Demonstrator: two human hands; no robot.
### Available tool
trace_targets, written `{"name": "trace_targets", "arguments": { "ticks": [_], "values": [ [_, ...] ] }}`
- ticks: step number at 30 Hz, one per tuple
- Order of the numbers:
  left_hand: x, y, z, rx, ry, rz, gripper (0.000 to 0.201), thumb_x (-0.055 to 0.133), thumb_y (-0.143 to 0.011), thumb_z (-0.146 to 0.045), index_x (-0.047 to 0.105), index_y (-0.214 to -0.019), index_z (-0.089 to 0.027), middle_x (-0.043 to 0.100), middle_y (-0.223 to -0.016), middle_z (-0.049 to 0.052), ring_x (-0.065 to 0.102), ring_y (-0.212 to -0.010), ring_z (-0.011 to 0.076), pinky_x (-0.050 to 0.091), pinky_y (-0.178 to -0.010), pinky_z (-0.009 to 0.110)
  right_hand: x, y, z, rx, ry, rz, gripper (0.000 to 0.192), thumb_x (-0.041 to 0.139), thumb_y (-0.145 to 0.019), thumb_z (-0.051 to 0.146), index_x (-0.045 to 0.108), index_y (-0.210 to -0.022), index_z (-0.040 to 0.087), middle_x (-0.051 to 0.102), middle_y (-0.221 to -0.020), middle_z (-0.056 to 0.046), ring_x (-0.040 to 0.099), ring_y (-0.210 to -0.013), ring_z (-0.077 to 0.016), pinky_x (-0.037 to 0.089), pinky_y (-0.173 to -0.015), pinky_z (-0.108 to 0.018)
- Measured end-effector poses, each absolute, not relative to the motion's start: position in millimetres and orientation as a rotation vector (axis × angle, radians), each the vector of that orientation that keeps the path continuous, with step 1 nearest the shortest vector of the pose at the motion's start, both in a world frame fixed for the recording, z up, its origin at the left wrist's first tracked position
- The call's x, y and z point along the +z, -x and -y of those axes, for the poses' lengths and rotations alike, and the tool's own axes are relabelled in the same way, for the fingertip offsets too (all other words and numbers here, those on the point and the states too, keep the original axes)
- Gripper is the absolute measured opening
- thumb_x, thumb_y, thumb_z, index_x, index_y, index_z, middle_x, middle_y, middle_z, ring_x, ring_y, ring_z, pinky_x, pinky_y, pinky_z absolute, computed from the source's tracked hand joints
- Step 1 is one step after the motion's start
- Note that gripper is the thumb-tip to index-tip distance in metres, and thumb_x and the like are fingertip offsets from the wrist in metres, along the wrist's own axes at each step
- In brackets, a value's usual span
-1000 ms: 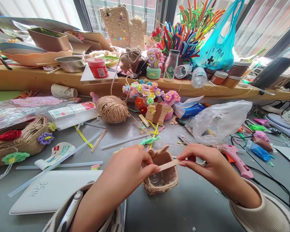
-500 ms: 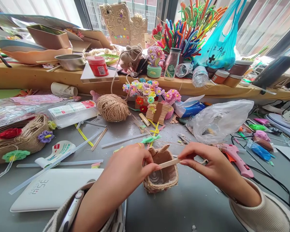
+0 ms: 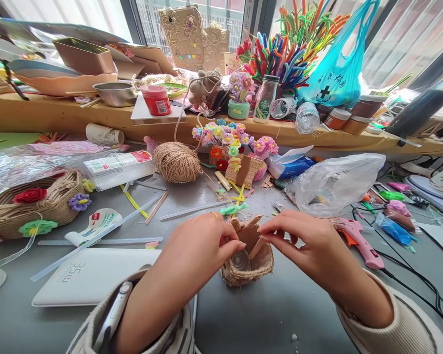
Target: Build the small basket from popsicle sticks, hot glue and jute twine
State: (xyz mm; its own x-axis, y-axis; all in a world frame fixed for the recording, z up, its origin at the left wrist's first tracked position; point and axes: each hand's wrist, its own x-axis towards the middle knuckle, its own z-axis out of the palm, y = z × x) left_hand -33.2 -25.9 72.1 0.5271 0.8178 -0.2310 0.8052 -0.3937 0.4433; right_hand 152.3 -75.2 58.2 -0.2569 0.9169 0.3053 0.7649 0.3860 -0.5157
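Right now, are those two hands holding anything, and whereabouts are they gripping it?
The right hand pinches a flat wooden stick by its upper end, tilted into the small twine basket. The left hand grips the basket's left rim.

Tan twine basket (image 3: 248,268), pink glue gun (image 3: 356,236)

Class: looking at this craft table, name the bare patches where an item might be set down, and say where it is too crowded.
Bare grey table lies in front of the small jute basket, between the left hand and right hand. A smaller strip lies below the white tablet. Crowded: around the twine ball, the glue gun and the wooden shelf.
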Motion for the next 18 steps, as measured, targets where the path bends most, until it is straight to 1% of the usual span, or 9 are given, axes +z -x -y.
{"name": "trace_targets", "arguments": {
  "ticks": [4,7,11,14,16,18],
  "values": [
    [75,43,25,0.049,-2.312,-1.231,0.023,0.048,-0.078,-0.038,0.068,-0.074,-0.027,0.058,-0.078,0.000,0.052,-0.070,0.0151,0.035,-0.064,0.025,55,-148,77,0.351,1.529,2.138,0.007,0.054,-0.078,0.017,0.060,-0.079,0.022,0.063,-0.076,0.001,0.056,-0.069,-0.0111,0.042,-0.062,-0.023],
    [76,48,26,0.053,-2.330,-1.151,0.021,0.048,-0.079,-0.035,0.068,-0.078,-0.029,0.057,-0.081,0.000,0.052,-0.072,0.0145,0.036,-0.066,0.025,54,-145,76,0.303,1.559,2.174,0.006,0.054,-0.078,0.018,0.058,-0.075,0.021,0.062,-0.073,0.001,0.054,-0.070,-0.0124,0.042,-0.063,-0.025],
    [74,49,27,0.049,-2.367,-1.130,0.021,0.047,-0.080,-0.033,0.068,-0.078,-0.028,0.056,-0.079,0.001,0.053,-0.071,0.0147,0.037,-0.065,0.025,52,-139,73,0.238,1.558,2.274,0.006,0.055,-0.078,0.019,0.058,-0.073,0.021,0.061,-0.071,0.001,0.053,-0.069,-0.0132,0.039,-0.062,-0.025],
    [72,49,25,0.052,-2.375,-1.101,0.021,0.047,-0.079,-0.031,0.068,-0.080,-0.029,0.060,-0.081,0.000,0.055,-0.074,0.0152,0.038,-0.066,0.025,51,-135,70,0.230,1.505,2.347,0.008,0.053,-0.079,0.017,0.059,-0.074,0.020,0.061,-0.070,0.000,0.053,-0.068,-0.0130,0.039,-0.060,-0.024],
    [72,52,23,0.067,-2.340,-1.084,0.019,0.048,-0.078,-0.028,0.067,-0.083,-0.030,0.065,-0.082,-0.002,0.057,-0.076,0.0147,0.039,-0.068,0.024,51,-134,69,0.238,1.477,2.356,0.009,0.052,-0.079,0.016,0.060,-0.075,0.019,0.062,-0.071,0.000,0.054,-0.068,-0.0129,0.039,-0.060,-0.024],
    [72,55,22,0.083,-2.281,-1.075,0.018,0.049,-0.077,-0.026,0.065,-0.084,-0.030,0.068,-0.080,-0.006,0.059,-0.073,0.0126,0.039,-0.066,0.021,52,-133,68,0.254,1.456,2.344,0.009,0.052,-0.079,0.016,0.060,-0.076,0.019,0.062,-0.073,0.000,0.054,-0.069,-0.0126,0.039,-0.061,-0.024]
  ]
}}
